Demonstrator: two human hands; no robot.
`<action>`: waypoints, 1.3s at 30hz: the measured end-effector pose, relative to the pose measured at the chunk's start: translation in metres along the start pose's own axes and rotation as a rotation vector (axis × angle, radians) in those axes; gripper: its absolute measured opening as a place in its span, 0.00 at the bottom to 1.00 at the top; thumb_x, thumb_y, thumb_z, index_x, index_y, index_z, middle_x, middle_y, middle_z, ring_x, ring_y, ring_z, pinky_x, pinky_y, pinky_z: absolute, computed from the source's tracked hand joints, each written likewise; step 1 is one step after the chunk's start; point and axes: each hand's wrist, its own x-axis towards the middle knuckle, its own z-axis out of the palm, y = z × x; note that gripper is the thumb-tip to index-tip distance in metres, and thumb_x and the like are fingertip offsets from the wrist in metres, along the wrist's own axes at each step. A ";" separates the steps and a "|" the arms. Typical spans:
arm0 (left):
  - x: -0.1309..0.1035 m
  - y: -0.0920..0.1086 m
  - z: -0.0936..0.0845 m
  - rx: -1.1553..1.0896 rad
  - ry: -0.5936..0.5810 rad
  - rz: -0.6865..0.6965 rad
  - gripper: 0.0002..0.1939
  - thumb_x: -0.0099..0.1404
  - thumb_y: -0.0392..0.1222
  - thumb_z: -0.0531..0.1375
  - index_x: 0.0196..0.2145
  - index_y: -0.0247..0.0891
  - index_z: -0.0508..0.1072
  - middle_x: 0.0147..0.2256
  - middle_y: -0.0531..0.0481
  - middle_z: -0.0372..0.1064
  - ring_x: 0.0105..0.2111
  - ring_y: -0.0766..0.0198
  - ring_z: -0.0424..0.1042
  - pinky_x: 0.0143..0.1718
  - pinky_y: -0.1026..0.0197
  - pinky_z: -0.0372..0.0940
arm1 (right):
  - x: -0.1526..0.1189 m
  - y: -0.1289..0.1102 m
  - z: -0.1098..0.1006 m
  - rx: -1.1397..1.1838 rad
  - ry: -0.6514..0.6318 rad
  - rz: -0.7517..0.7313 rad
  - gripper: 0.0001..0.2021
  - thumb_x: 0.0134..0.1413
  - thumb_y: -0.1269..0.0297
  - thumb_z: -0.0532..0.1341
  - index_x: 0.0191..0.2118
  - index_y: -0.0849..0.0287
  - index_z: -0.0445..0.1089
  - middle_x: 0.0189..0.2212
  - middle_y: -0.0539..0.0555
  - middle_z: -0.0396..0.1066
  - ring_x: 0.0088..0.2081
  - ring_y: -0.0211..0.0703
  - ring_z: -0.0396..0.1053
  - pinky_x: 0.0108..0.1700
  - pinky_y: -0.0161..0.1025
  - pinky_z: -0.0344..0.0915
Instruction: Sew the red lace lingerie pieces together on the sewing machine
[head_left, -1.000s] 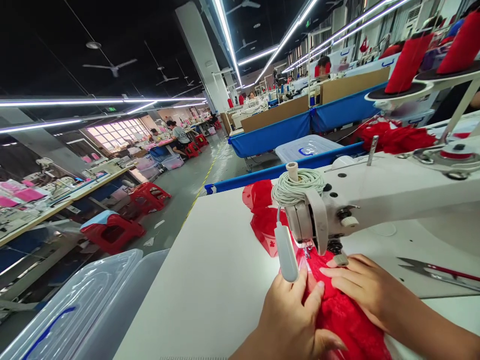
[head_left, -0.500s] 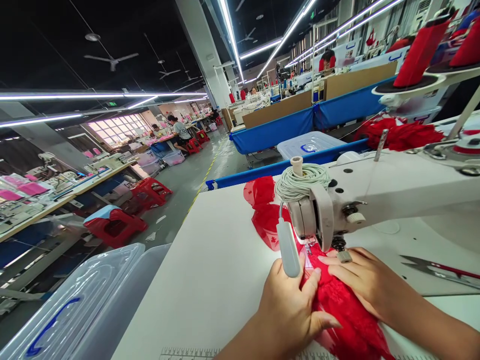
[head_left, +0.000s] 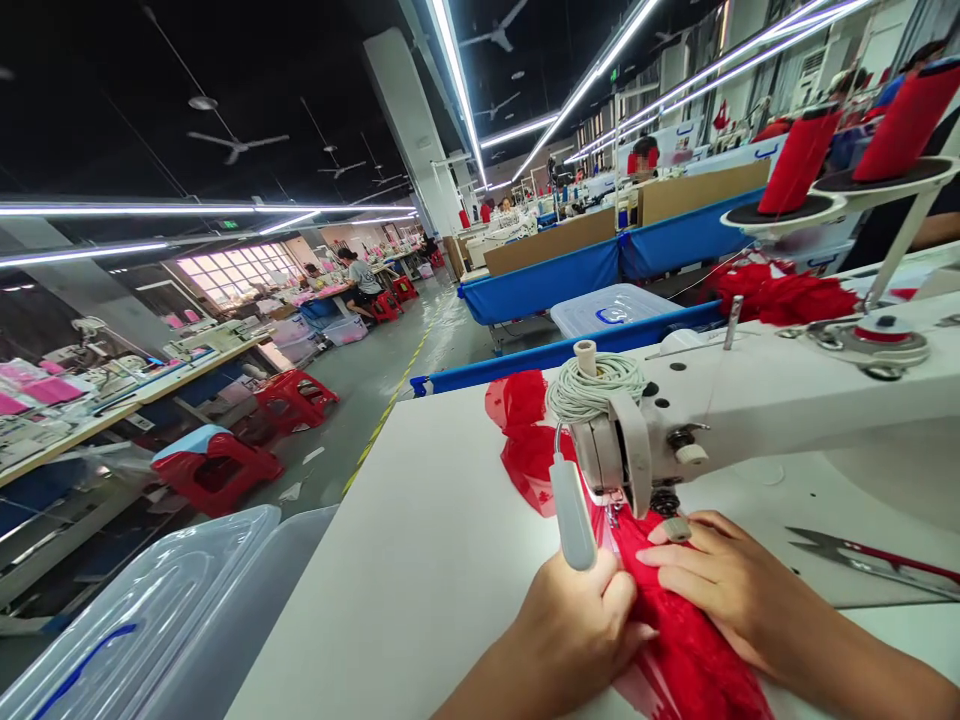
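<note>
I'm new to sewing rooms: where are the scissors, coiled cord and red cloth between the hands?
Scissors point(head_left: 874, 553): head view, red handle.
Coiled cord point(head_left: 606, 392): head view, front of the coil.
Red cloth point(head_left: 679, 632): head view, bunched middle part.

I see open room over the table point(head_left: 397, 570) to the left of the left hand point(head_left: 577, 620). In front of that hand hangs the lamp point(head_left: 574, 515), and the sewing machine point(head_left: 780, 420) walls off the way forward for the right hand point(head_left: 727, 580). Red cloth point(head_left: 686, 640) fills the gap between both hands. Rightward I have a bare strip, then scissors point(head_left: 877, 562).
</note>
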 end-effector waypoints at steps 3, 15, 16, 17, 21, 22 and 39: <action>-0.001 0.003 -0.001 -0.005 -0.049 -0.074 0.26 0.74 0.57 0.44 0.36 0.34 0.70 0.28 0.47 0.66 0.25 0.58 0.68 0.20 0.58 0.64 | -0.002 0.000 0.000 -0.030 -0.017 -0.004 0.18 0.48 0.83 0.52 0.38 0.55 0.72 0.39 0.52 0.77 0.45 0.45 0.67 0.50 0.45 0.59; -0.012 0.010 0.013 0.099 0.154 -0.037 0.42 0.67 0.70 0.39 0.46 0.29 0.74 0.41 0.30 0.72 0.34 0.49 0.73 0.31 0.52 0.70 | 0.003 -0.004 -0.004 0.004 0.048 0.044 0.16 0.46 0.83 0.51 0.31 0.55 0.70 0.34 0.51 0.76 0.41 0.44 0.68 0.45 0.43 0.60; -0.013 0.011 0.014 0.098 0.150 -0.044 0.42 0.67 0.70 0.40 0.46 0.29 0.74 0.42 0.29 0.72 0.35 0.49 0.73 0.32 0.51 0.70 | 0.004 -0.005 -0.005 0.005 0.046 0.044 0.16 0.46 0.83 0.51 0.31 0.55 0.70 0.34 0.50 0.76 0.41 0.44 0.67 0.45 0.43 0.60; -0.013 0.011 0.014 0.097 0.152 -0.050 0.41 0.67 0.70 0.40 0.46 0.29 0.74 0.43 0.29 0.72 0.36 0.49 0.73 0.33 0.51 0.70 | 0.004 -0.005 -0.005 0.006 0.046 0.044 0.16 0.46 0.83 0.51 0.31 0.55 0.69 0.34 0.50 0.76 0.41 0.44 0.67 0.45 0.43 0.60; -0.010 0.011 0.010 0.083 0.154 -0.062 0.42 0.68 0.69 0.37 0.45 0.30 0.75 0.43 0.31 0.73 0.38 0.49 0.73 0.34 0.52 0.69 | 0.006 -0.004 -0.007 0.007 0.044 0.043 0.16 0.46 0.83 0.51 0.31 0.55 0.70 0.35 0.50 0.77 0.40 0.45 0.67 0.44 0.43 0.60; -0.009 0.011 0.009 0.082 0.143 -0.066 0.42 0.68 0.69 0.37 0.45 0.30 0.75 0.43 0.31 0.73 0.38 0.49 0.73 0.35 0.52 0.69 | 0.006 -0.004 -0.008 0.007 0.041 0.041 0.17 0.46 0.83 0.51 0.32 0.55 0.70 0.36 0.50 0.77 0.40 0.45 0.67 0.44 0.44 0.59; -0.009 0.006 0.007 0.105 0.107 -0.150 0.37 0.70 0.67 0.40 0.49 0.36 0.74 0.46 0.38 0.73 0.42 0.49 0.72 0.49 0.45 0.63 | 0.006 0.001 -0.004 -0.047 -0.022 0.063 0.15 0.54 0.80 0.49 0.31 0.57 0.69 0.26 0.52 0.70 0.37 0.45 0.65 0.43 0.43 0.58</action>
